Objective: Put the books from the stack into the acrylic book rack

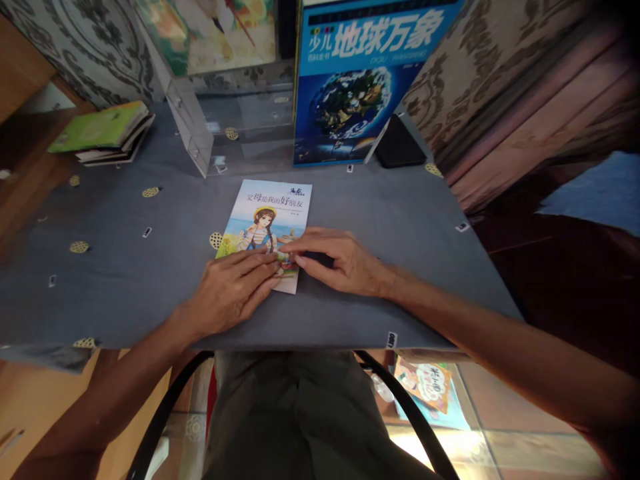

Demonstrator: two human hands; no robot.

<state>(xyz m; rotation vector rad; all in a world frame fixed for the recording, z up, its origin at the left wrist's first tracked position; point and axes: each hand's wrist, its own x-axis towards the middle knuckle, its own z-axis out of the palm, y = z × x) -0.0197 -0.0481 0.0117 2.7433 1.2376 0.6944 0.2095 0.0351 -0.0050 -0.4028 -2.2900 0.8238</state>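
A thin paperback book [260,207] lies face up on the grey cloth-covered table [165,287], its cover showing a drawn girl in a yellow hat under Chinese lettering. Across the lower part of that cover rests my left hand [235,290], fingers stretched out flat. From the right comes my right hand [345,260], its fingers reaching over the book's lower right side. Its index fingertip is close to the left fingers, with the thumb apart below. Neither hand holds anything that I can see.
Behind the paperback, a large blue Earth book [345,100] stands upright beside a clear acrylic stand [193,133]. A dark flat object [400,143] lies at its right. Several stacked books [105,130] sit at the back left. More books [430,387] are below the table's front edge.
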